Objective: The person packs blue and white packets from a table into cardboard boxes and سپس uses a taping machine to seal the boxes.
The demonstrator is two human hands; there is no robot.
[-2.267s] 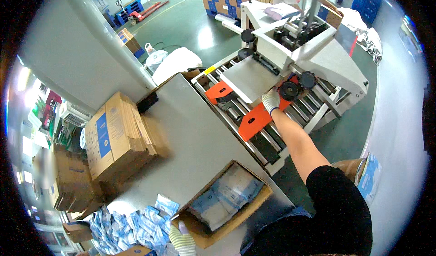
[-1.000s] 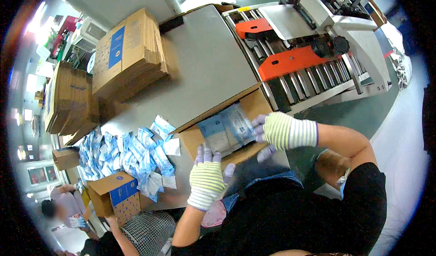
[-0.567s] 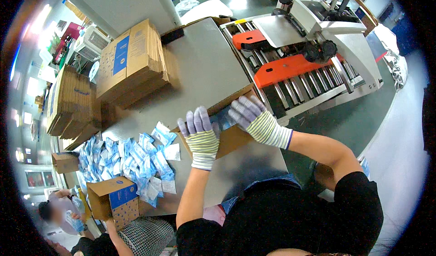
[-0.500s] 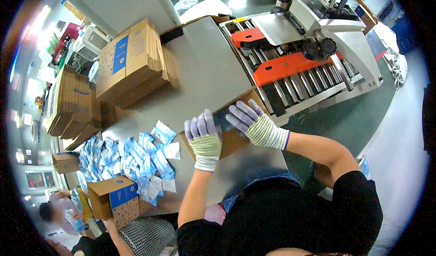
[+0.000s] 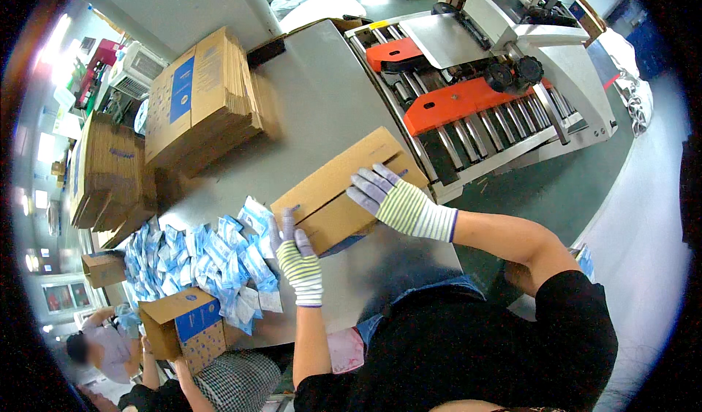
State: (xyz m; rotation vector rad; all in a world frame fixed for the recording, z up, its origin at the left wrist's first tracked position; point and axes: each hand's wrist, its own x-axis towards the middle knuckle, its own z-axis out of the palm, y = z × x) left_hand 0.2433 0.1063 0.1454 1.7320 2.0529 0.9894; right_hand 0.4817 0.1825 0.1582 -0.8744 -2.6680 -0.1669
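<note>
A brown cardboard carton lies in front of me at the table's right side, with its two top flaps folded down and a narrow gap between them. My right hand, in a striped glove with pale purple fingers, lies on the right part of the flaps, fingers stretched out. At the carton's near left corner is my left hand, gloved alike, one finger pointing up along the end and the thumb apart from it. Whatever the carton holds is hidden under the flaps.
Right of the carton stands a roller machine with orange side guides. Blue-and-white packets are heaped on the left of the grey table. Stacks of flattened cartons stand behind. At lower left, another person's hands are at an open carton.
The carton's flaps have come down, so its top now looks closed over. My left hand has moved down to the near left corner; my right hand has shifted slightly left and down.
</note>
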